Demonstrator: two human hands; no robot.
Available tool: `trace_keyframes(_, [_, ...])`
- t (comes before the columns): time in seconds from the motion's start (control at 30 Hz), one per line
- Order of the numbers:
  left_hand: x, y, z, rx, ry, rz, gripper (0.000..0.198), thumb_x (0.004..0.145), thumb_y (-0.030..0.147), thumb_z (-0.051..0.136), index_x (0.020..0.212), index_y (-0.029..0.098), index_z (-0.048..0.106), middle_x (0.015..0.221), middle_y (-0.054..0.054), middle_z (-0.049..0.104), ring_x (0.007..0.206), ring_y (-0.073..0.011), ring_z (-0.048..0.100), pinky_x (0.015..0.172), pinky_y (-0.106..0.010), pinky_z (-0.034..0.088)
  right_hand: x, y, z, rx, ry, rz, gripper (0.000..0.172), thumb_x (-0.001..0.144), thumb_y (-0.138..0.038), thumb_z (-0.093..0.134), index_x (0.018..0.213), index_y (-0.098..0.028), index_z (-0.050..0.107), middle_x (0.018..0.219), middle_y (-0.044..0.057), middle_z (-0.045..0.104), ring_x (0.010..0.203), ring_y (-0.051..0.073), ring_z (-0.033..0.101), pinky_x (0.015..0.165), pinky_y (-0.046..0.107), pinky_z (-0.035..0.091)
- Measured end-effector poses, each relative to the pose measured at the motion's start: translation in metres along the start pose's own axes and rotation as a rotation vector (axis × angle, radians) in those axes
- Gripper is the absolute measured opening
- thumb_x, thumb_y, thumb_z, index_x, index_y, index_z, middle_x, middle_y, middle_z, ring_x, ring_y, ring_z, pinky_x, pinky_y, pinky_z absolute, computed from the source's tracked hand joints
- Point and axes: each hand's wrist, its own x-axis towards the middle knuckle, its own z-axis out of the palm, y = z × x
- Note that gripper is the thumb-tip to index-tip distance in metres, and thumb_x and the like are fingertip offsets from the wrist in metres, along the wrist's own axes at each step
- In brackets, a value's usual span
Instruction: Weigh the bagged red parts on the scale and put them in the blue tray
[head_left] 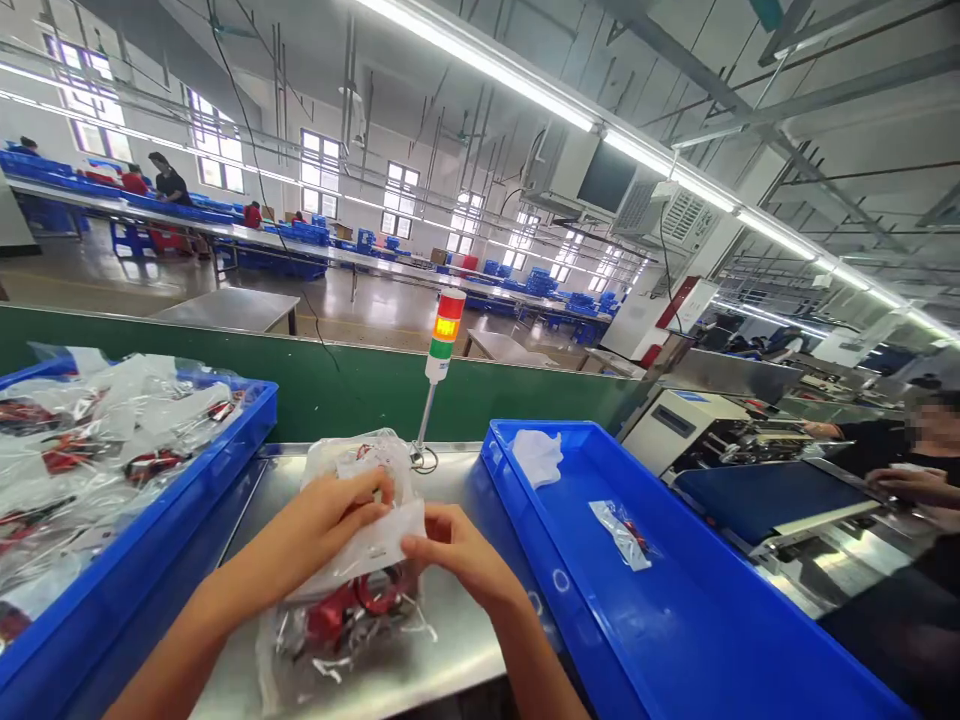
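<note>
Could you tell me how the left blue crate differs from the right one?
The left crate is heaped with clear bags of red-and-black parts; the right crate holds one small bag and a white scrap. The left crate's floor is hidden; the right crate's shows. Both are blue plastic.

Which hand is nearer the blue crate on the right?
Right hand: just left of the blue crate, not touching it. Left hand: farther left, gripping the plastic bag.

Bright ceiling tubes [480, 60], glaring windows [321, 160], strong wide-angle edge distortion
</note>
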Motion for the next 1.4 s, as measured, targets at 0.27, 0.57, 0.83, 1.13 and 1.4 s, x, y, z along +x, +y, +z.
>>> trace_keyframes(0.27, [0.007,0.020,0.008,0.076,0.032,0.085,0.030,0.099,0.041,0.037,0.093,0.023,0.060,0.071,0.004,0.065,0.061,-0.0132,0.056,0.062,-0.026,0.035,-0.033,-0.018,0.005,-0.098,0.225,-0.007,0.050,0.079,-0.064,0.075,0.091,-0.016,0.078,0.076,0.004,0.067,0.066,0.014,0.059,0.061,0.026,0.055])
trace_keyframes(0.57, [-0.001,0.033,-0.003,0.092,0.147,0.277,0.025,0.103,0.035,0.041,0.094,0.023,0.062,0.067,0.008,0.062,0.051,-0.0075,0.050,0.055,-0.021,0.034,-0.047,-0.037,0.021,-0.213,0.286,-0.050,0.049,0.087,-0.062,0.068,0.092,-0.015,0.078,0.072,0.001,0.059,0.067,0.013,0.054,0.063,0.025,0.049])
trace_keyframes(0.83, [0.000,0.043,-0.005,0.042,0.082,0.125,0.038,0.099,0.048,0.038,0.090,0.023,0.064,0.060,0.005,0.058,0.050,-0.0115,0.048,0.055,-0.026,0.031,-0.048,-0.035,0.020,-0.264,0.339,-0.049,0.053,0.085,-0.069,0.067,0.082,-0.016,0.076,0.071,0.003,0.063,0.065,0.015,0.055,0.060,0.027,0.047])
trace_keyframes(1.13, [-0.001,0.045,-0.005,0.031,0.044,0.105,0.039,0.099,0.049,0.035,0.092,0.023,0.064,0.064,0.003,0.061,0.053,-0.0123,0.052,0.056,-0.026,0.032,-0.048,-0.036,0.018,-0.270,0.317,-0.049,0.052,0.086,-0.067,0.066,0.084,-0.016,0.076,0.070,0.002,0.062,0.061,0.014,0.054,0.059,0.027,0.045])
trace_keyframes(1.4, [0.000,0.026,0.012,0.062,0.054,0.103,0.032,0.099,0.040,0.036,0.088,0.023,0.062,0.066,0.003,0.063,0.054,-0.0131,0.055,0.057,-0.025,0.034,-0.040,-0.003,0.015,-0.026,0.198,0.034,0.064,0.072,-0.073,0.076,0.101,-0.016,0.076,0.078,0.003,0.067,0.071,0.015,0.059,0.068,0.027,0.051])
